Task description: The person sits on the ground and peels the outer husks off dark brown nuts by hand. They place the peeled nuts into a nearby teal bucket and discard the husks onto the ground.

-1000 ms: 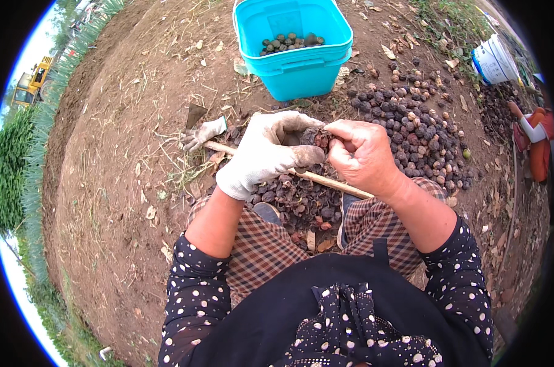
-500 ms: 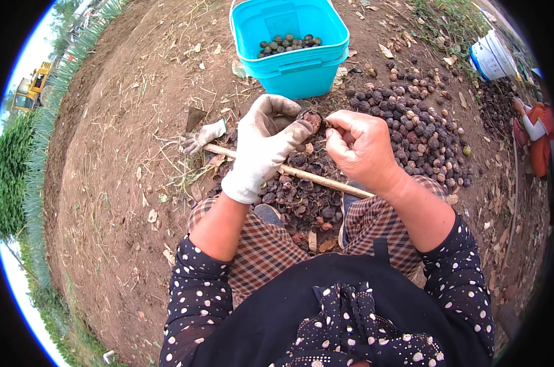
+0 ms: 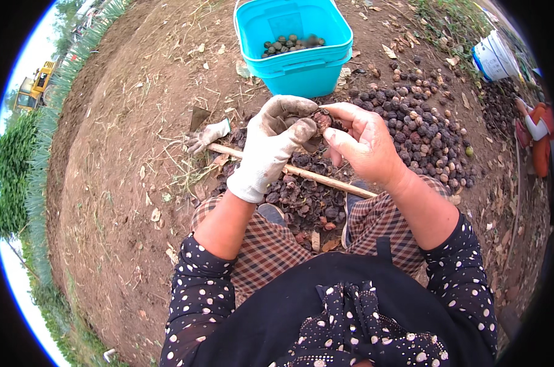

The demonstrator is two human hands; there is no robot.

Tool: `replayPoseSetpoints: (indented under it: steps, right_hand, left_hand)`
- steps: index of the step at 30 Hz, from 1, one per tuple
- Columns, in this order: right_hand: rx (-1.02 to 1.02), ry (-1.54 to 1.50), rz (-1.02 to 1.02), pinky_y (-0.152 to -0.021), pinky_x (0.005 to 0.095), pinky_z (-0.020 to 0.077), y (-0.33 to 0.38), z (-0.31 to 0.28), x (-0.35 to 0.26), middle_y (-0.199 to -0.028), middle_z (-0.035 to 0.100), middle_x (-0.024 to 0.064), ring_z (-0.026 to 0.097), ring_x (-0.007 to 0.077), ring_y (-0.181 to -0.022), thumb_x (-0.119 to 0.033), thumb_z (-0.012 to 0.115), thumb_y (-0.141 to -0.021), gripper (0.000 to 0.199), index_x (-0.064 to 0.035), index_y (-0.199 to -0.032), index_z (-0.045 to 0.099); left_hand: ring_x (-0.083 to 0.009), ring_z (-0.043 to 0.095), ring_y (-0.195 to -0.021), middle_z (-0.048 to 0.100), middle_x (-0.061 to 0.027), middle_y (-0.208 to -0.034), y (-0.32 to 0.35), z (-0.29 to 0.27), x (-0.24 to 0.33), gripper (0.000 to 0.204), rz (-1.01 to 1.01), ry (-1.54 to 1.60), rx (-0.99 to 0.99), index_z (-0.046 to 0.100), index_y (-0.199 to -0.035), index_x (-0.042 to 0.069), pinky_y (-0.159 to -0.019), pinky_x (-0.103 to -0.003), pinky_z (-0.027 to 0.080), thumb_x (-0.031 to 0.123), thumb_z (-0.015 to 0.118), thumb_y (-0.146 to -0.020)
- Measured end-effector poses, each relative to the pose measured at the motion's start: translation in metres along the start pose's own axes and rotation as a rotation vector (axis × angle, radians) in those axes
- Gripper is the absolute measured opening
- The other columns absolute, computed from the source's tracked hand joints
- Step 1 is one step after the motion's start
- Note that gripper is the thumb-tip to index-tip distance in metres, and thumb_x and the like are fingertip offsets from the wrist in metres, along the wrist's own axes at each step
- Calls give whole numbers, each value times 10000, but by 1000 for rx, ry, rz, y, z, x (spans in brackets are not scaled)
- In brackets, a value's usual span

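My left hand [image 3: 266, 147], in a dirty white work glove, pinches a walnut [image 3: 322, 119] between thumb and fingers. Dark, ragged husk clings to the nut. My bare right hand [image 3: 370, 145] closes on its other side, with thumb and forefinger at the husk. Both hands are above a heap of torn dark husks [image 3: 307, 205] between my feet. Just beyond them stands a turquoise bucket [image 3: 301, 79] with several walnuts inside. At the right lies a large pile of walnuts [image 3: 420, 131], many blackened, some pale brown.
A wooden handle [image 3: 316, 178] with a metal blade lies across the husks. Beside it rests another glove [image 3: 211, 136]. A tilted white bucket [image 3: 496, 56] and a person in orange [image 3: 540, 140] are at the far right. A yellow machine [image 3: 34, 87] stands far left.
My right hand has moved in from just right of the walnut, and its fingers now meet the nut. The left hand keeps its hold, shifting slightly right in view.
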State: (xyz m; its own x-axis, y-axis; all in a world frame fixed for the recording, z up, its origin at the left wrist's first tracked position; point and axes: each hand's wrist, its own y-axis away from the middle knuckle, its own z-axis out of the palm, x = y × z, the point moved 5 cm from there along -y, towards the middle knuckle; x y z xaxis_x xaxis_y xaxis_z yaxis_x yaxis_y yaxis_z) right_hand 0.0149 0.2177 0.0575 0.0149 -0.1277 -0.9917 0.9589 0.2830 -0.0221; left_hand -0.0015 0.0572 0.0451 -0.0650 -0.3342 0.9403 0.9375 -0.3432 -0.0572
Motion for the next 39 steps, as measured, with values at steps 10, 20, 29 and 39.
replayPoseSetpoints:
  steps: [10,20,29,39]
  right_hand:
    - [-52,-105,94,-537,236,524,-4,0,8,-896,704,72,634,91,-570,57,551,-846,296,92,-1124,645]
    - [7,-190,98,-557,251,537,-6,-5,14,-841,707,98,653,117,-576,43,588,-843,245,101,-1070,662]
    - [-41,-272,94,-637,261,548,2,-2,-2,-873,695,120,685,148,-649,-30,589,-913,277,113,-1147,627]
    - [-104,-2,103,-526,248,539,-3,-8,2,-890,708,99,698,136,-619,20,560,-874,219,113,-1048,655]
  left_hand:
    - [-167,663,-1001,650,-110,-1103,4,12,8,556,77,-442,92,552,-1189,-5,-864,-313,567,-88,828,-713]
    - [-164,684,-969,680,-128,-1095,4,8,-1,434,82,-214,112,574,-1197,-48,-853,-296,588,4,800,-831]
    - [-148,687,-937,706,-110,-1071,5,7,12,401,82,-136,156,609,-1198,-38,-797,-285,598,152,785,-892]
    - [-166,653,-1029,653,-109,-1142,7,3,17,326,145,-360,-66,703,-1123,-24,-892,-289,554,-59,782,-809]
